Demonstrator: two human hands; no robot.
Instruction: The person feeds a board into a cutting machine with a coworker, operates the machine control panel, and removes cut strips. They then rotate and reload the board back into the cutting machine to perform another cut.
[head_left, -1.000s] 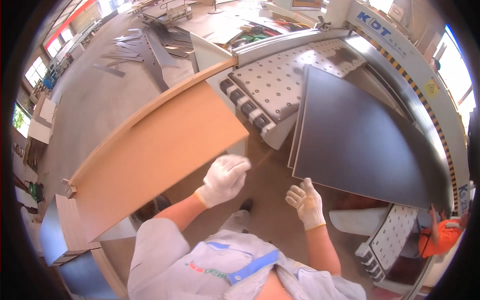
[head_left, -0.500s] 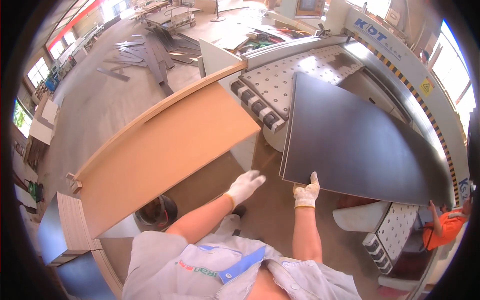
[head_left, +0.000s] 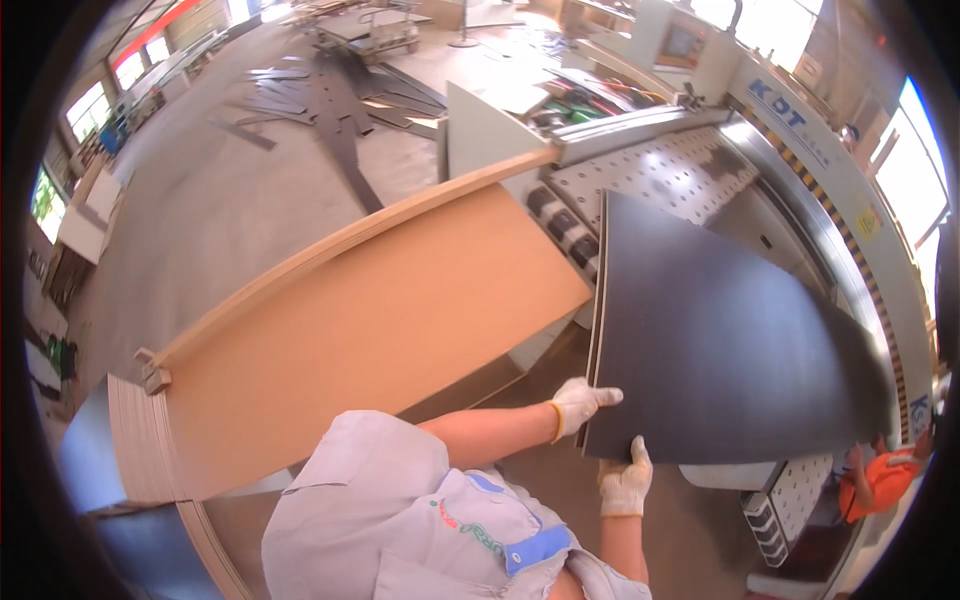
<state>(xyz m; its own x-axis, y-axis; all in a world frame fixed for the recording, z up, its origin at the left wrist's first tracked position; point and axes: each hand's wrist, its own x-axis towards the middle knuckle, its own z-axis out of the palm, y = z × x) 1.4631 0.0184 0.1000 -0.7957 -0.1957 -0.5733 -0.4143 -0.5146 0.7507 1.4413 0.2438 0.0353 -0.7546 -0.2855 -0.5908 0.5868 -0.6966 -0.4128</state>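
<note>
Large dark panels [head_left: 720, 340], their left edge showing more than one layer, lie tilted in front of me on the right. My left hand [head_left: 582, 406], in a white work glove, grips that left edge near the corner, thumb on the top face. Around the near edge closes my right hand [head_left: 625, 484], gloved too, with its thumb up on the dark surface and its fingers hidden underneath. At the panels' far right corner is a co-worker in orange [head_left: 882, 484], hands close to the edge.
To my left stands a tan-topped table [head_left: 380, 330] with a raised wooden rail [head_left: 350, 255]. Stacked boards [head_left: 90, 445] sit at its left end. Behind the panels is a saw machine with a studded table [head_left: 655, 175]. Dark offcut strips [head_left: 340, 125] litter the floor farther back.
My left hand has moved right and taken hold of the panels' left edge. The panels have come nearer to me and the tan table. My right hand keeps its grip.
</note>
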